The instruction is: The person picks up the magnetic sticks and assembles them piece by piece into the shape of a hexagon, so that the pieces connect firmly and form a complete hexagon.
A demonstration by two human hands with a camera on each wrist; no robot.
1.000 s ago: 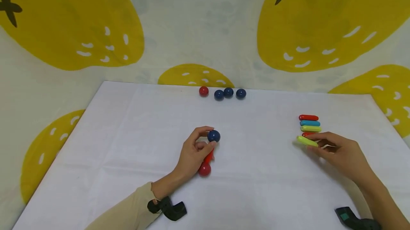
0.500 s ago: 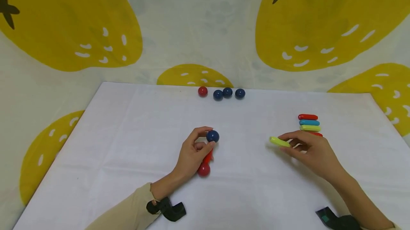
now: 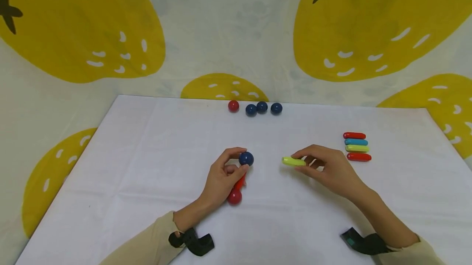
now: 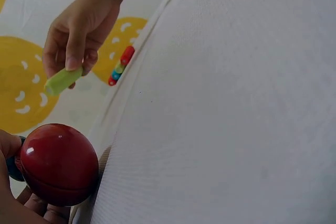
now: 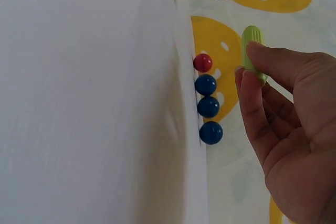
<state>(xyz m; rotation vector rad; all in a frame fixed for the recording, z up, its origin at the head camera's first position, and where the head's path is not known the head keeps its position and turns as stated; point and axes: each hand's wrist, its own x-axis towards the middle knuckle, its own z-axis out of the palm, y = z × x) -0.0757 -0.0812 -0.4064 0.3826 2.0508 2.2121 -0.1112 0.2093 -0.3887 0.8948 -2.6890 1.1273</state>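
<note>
My left hand (image 3: pixel 221 177) holds a small toy piece mid-table, thumb and fingers around a blue ball (image 3: pixel 246 158) at its far end. A red rod (image 3: pixel 239 182), partly hidden by the hand, runs from there to a red ball (image 3: pixel 234 197), which looms large in the left wrist view (image 4: pixel 59 164). To the right, my right hand (image 3: pixel 333 171) pinches a light green rod (image 3: pixel 293 161) by one end between thumb and fingertips. Its free end points left toward the blue ball, with a gap between them. The right wrist view shows ridges on the green rod (image 5: pixel 252 38).
Along the table's back edge sit a red ball (image 3: pixel 233 106) and several blue balls (image 3: pixel 276 108). At the right, a red rod (image 3: pixel 359 157), a green rod (image 3: pixel 357 148), a blue rod (image 3: pixel 356 141) and another red rod (image 3: pixel 354 135) lie stacked in a row on white cloth (image 3: pixel 166 134).
My right hand has carried the green rod leftward from beside the row of rods, uncovering the nearest red one. The left hand and its piece have stayed almost still.
</note>
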